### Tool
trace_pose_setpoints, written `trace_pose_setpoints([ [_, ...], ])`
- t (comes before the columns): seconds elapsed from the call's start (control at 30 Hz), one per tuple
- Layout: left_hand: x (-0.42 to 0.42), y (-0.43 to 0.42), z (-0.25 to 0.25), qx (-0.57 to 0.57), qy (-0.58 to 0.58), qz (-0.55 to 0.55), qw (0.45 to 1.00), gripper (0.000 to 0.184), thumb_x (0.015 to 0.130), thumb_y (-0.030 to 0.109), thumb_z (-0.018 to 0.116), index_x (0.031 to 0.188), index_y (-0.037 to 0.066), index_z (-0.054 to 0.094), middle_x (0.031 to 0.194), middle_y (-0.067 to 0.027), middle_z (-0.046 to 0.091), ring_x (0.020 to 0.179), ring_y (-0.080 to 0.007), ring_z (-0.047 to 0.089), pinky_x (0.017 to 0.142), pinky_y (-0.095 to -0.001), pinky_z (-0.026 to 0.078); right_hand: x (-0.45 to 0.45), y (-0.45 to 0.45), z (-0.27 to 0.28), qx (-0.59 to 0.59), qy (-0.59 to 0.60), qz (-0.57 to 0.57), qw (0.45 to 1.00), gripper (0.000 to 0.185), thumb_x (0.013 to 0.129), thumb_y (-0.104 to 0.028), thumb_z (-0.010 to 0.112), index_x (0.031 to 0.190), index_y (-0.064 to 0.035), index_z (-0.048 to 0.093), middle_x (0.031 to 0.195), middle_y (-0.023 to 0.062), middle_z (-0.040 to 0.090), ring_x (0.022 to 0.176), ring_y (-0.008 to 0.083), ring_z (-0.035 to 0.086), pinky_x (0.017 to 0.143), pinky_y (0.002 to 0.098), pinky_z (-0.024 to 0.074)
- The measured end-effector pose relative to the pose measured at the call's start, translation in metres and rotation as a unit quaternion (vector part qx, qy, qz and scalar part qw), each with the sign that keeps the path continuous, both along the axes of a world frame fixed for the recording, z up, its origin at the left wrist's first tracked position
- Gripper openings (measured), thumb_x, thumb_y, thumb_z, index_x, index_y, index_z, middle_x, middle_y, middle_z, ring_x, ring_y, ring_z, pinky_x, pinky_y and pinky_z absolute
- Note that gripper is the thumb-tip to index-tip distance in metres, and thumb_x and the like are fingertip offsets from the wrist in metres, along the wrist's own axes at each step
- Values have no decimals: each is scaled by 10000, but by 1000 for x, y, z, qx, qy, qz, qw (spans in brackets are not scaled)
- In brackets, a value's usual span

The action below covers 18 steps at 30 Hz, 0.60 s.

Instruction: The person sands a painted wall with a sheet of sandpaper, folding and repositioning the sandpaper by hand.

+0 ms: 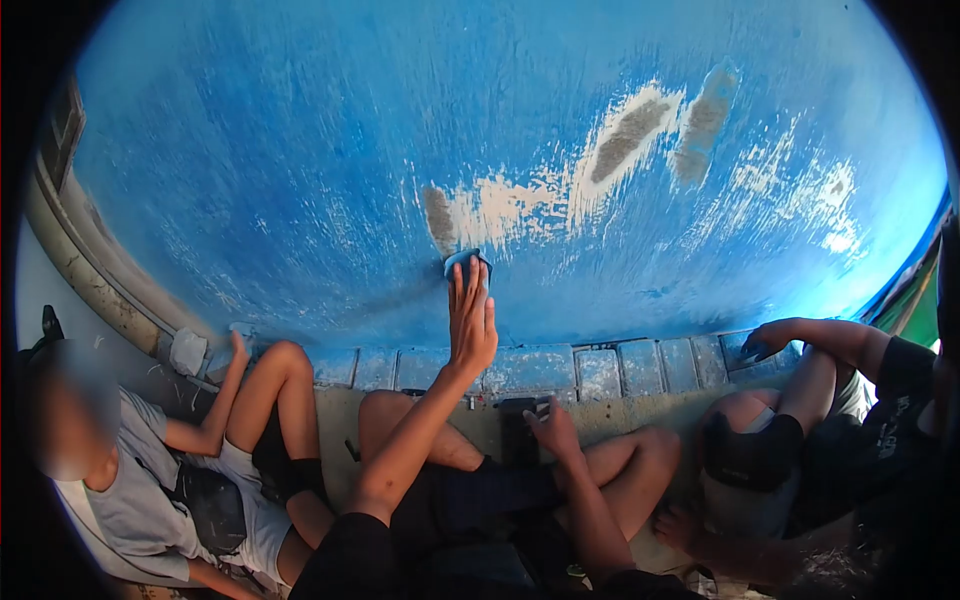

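My left hand reaches up to the blue painted wall, its fingers pressing a small piece of sandpaper flat against the paint. Just above the sandpaper, a grey bare patch shows, with scraped white areas to its right. Low over my lap, my right hand is closed, its fingertips around something small and pale that I cannot make out. A dark object lies beside that hand, its kind unclear.
On the left sits a person in a grey shirt, one hand near the wall's base. Another person in dark clothes sits at right, a hand by the wall. Grey paving blocks line the wall's foot. A pale block lies at left.
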<state>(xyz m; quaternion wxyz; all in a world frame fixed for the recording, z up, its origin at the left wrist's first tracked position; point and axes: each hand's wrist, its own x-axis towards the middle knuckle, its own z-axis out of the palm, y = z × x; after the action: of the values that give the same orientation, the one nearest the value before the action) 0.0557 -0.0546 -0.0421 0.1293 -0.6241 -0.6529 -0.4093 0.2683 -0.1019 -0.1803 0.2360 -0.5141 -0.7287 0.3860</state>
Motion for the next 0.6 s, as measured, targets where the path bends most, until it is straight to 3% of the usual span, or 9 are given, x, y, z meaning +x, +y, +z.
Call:
trace_pose_setpoints([
  [0.07, 8, -13, 4, 31, -65, -41, 997, 505, 983, 109, 361, 1471, 34, 261, 1553, -130, 179, 1438, -347, 106, 1147, -488, 129, -4, 2, 2, 5, 55, -7, 998, 385, 840, -246, 687, 1049, 41, 539, 809, 186, 667, 754, 300, 672, 646, 401, 514],
  [0.2, 8, -36, 8, 38, -13, -87, 995, 518, 956, 56, 389, 1462, 27, 280, 1530, -152, 240, 1424, -332, 185, 1140, -473, 174, -7, 0, 50, 20, 220, -24, 975, 220, 891, -137, 633, 1024, 20, 554, 828, 127, 663, 749, 195, 656, 664, 321, 502],
  [0.33, 12, -58, 15, 5, 10, -166, 986, 535, 901, -29, 434, 1427, 1, 340, 1430, -185, 406, 1342, -316, 367, 1101, -467, 271, -9, -1, 128, 89, 236, -36, 967, 189, 892, -106, 614, 1041, 5, 577, 911, 130, 651, 808, 204, 648, 691, 318, 503],
  [0.4, 15, -69, 16, -4, -9, -177, 984, 529, 889, -49, 442, 1410, -10, 364, 1395, -190, 452, 1307, -317, 421, 1085, -462, 304, -13, -3, 172, 206, 226, 36, 951, 301, 843, 23, 540, 1133, -34, 594, 1172, 177, 579, 1045, 282, 591, 852, 376, 476],
  [0.43, 16, -73, 18, -15, -8, -187, 982, 519, 884, -54, 445, 1398, -21, 377, 1387, -192, 459, 1283, -326, 445, 1072, -457, 322, -19, -2, 183, 204, 227, 34, 952, 301, 843, 23, 540, 1133, -34, 594, 1172, 177, 579, 1045, 282, 591, 852, 376, 476],
  [0.5, 17, -76, 16, -26, -6, -198, 980, 510, 880, -58, 449, 1385, -33, 389, 1380, -194, 467, 1258, -335, 469, 1059, -452, 339, -28, -1, 195, 358, 98, 70, 926, 543, 735, 117, 464, 1221, -89, 591, 1422, 201, 374, 1274, 367, 403, 1033, 444, 346],
  [0.53, 18, -78, 13, -23, -20, -208, 978, 508, 877, -61, 450, 1380, -36, 393, 1382, -195, 464, 1239, -344, 481, 1050, -453, 347, -31, -2, 193, 357, 98, 69, 926, 543, 735, 117, 464, 1221, -89, 591, 1422, 201, 374, 1274, 367, 403, 1033, 444, 346],
  [0.6, 17, -79, 13, -20, -33, -217, 975, 506, 873, -63, 451, 1376, -40, 397, 1383, -196, 462, 1220, -353, 494, 1041, -453, 355, -36, -2, 188, 343, 37, 91, 934, 665, 671, 140, 431, 1259, -131, 585, 1513, 189, 237, 1370, 398, 243, 1115, 476, 209],
])
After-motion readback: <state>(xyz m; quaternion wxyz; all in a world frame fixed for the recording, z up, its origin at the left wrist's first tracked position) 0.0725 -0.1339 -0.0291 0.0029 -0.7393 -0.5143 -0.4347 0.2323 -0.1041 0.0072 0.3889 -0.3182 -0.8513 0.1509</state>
